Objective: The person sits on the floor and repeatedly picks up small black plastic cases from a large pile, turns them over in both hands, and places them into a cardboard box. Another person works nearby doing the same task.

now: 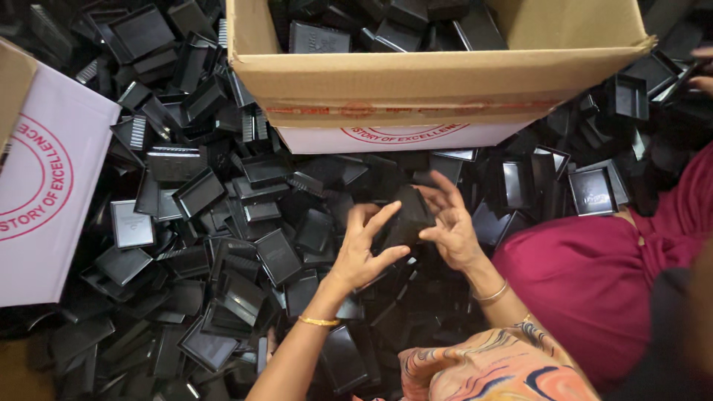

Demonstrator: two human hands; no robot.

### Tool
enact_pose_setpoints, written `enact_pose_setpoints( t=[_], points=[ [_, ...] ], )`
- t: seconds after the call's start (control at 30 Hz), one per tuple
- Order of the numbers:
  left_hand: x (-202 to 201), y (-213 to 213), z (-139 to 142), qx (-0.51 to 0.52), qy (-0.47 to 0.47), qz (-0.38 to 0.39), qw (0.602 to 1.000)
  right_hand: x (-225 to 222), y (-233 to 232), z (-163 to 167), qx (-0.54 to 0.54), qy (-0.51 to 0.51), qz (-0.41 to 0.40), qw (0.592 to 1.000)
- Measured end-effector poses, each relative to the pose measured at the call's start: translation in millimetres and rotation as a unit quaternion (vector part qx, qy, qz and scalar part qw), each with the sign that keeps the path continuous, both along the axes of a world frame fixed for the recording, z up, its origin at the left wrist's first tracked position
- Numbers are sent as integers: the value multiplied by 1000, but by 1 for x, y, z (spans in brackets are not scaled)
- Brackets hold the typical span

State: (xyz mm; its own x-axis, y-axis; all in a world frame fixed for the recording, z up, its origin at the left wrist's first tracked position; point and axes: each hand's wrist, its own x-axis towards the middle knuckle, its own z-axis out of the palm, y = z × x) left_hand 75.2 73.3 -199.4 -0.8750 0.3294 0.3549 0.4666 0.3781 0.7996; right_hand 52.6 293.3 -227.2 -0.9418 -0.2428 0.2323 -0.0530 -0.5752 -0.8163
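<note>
Currently you are holding one black plastic part (405, 215) between both hands, just above the heap of black plastic trays (223, 245) covering the whole floor area in front of you.

- Left hand (365, 249) — fingers spread and curled, thumb and forefinger pressing on the part's near-left edge; gold bangle (319, 321) sitting at the wrist.
- Right hand (449, 226) — fingers half open, cupping the part's right side from behind; a second bangle (492, 294) is showing on that wrist. How firmly either hand is gripping, you cannot tell from here.
- Cardboard box (416, 78) — standing just beyond your hands, open at the top, already holding more of the same black pieces.
- White printed carton (44, 193) — lying at the far left, resting partly on the heap.
- Magenta cloth (587, 282) — a garment at the right, close beside your right forearm.
- Another person's fingers (702, 70) — just showing at the upper right edge, well apart from yours.

Risk note: the part is sitting between fingertips rather than in a closed palm, so it is likely to slip and vanish among identical pieces below. The heap is looking loose and uneven — leaning on it could set trays sliding.
</note>
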Motion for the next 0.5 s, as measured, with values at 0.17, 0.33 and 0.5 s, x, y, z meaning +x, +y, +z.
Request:
enact_pose_setpoints(
  t=[0.17,0.33,0.5],
  points=[
    [0,-2,3,60,34,-26,997,2,-4,8,16,42,-13,999],
    [5,-3,9,41,-1,-45,998,3,-4,11,22,35,-37,998],
    [8,2,26,9,59,-69,996,1,-7,10,41,-39,-92,994]
  ],
)
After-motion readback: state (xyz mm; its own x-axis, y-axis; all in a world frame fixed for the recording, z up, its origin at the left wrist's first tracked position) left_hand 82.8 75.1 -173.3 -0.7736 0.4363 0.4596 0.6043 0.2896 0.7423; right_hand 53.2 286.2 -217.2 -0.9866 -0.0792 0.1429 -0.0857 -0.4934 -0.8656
